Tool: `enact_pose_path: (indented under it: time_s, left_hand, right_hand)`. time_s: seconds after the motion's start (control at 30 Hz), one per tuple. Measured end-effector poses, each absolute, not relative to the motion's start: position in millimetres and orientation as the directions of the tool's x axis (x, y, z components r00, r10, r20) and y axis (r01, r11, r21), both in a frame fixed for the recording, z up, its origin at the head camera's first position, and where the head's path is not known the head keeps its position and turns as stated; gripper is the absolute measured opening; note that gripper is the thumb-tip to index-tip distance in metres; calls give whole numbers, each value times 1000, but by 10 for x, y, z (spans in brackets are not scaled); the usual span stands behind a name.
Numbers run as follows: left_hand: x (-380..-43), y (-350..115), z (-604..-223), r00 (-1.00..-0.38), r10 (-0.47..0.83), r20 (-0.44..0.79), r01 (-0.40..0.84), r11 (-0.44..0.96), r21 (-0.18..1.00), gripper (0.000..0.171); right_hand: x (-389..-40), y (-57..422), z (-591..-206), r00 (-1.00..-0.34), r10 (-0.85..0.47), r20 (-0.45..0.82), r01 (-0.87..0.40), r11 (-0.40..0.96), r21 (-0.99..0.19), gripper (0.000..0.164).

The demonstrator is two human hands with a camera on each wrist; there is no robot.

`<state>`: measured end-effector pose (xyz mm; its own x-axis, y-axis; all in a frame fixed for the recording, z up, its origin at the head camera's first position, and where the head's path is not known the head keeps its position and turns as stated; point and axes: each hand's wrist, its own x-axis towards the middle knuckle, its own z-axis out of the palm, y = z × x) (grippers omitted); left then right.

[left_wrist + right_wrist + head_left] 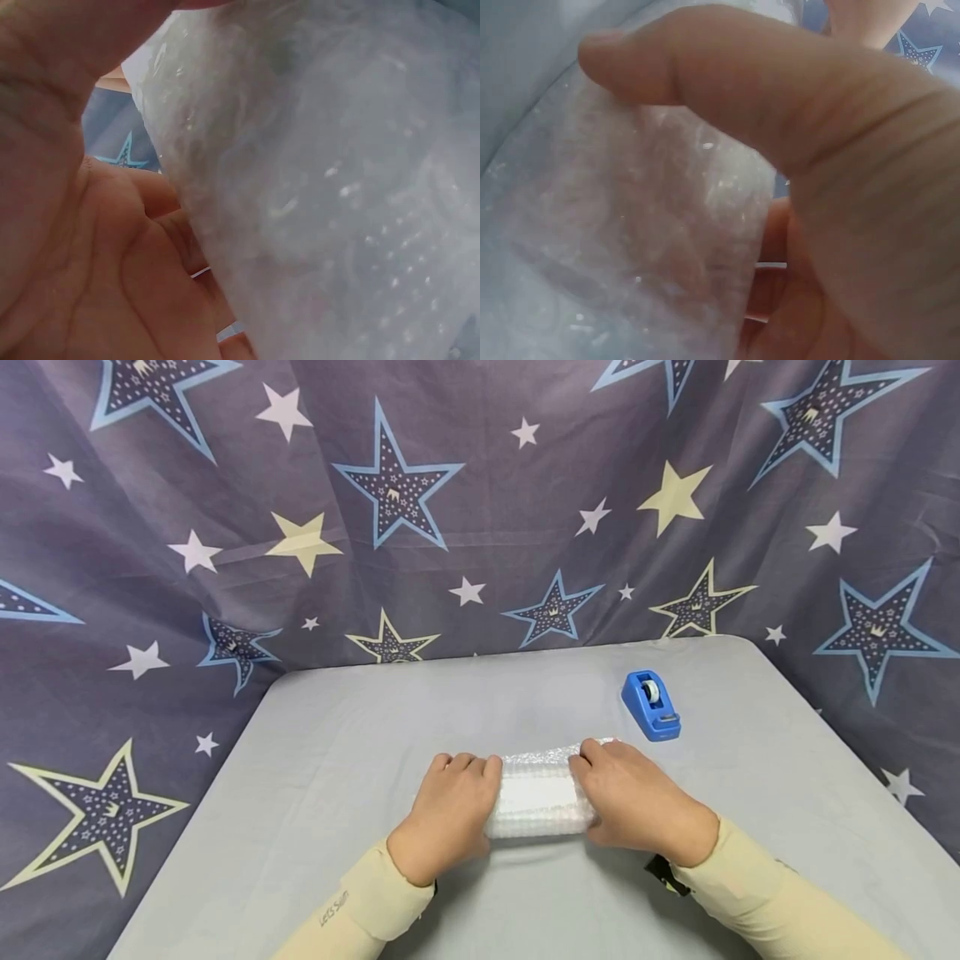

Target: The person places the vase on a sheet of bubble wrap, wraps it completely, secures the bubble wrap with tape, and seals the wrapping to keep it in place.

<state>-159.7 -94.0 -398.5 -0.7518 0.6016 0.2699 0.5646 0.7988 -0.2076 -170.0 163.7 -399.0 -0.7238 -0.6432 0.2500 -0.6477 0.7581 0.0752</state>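
Observation:
A bundle of clear bubble wrap (pixel 542 814) with a white core showing through is held between both hands, close over the table. My left hand (pixel 456 810) grips its left end, fingers over the top. At the right end my right hand (pixel 637 795) grips it, with some loose film along the far edge. In the left wrist view the bubble wrap (pixel 337 187) fills most of the picture, the fingers behind it. The right wrist view shows the thumb (pixel 705 56) lying across the bubble wrap (pixel 630 225). What the wrap encloses is hidden.
A blue tape dispenser (pixel 651 706) with a roll of tape stands on the table beyond my right hand. The table (pixel 300 827) has a pale grey cloth cover. Behind it hangs a dark curtain (pixel 480 510) printed with stars.

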Motion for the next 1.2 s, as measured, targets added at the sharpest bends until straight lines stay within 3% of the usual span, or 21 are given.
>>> enact_pose_path:
  time_s: [0.6, 1.0, 1.2]
  left_hand:
    - [-1644, -939, -3994, -757, 597, 266, 555, 802, -220, 62]
    - [-1643, -934, -3970, -756, 587, 290, 552, 809, -199, 69]
    - [-1637, -935, -3972, -768, 580, 273, 550, 815, -183, 67]
  right_hand:
    - [-1733, 1668, -3990, -756, -612, 232, -615, 786, 66, 96]
    - [-1708, 1643, -3967, -738, -622, 262, -637, 770, 35, 101]
    - [-1696, 1619, -3992, -728, -622, 288, -637, 769, 52, 95]
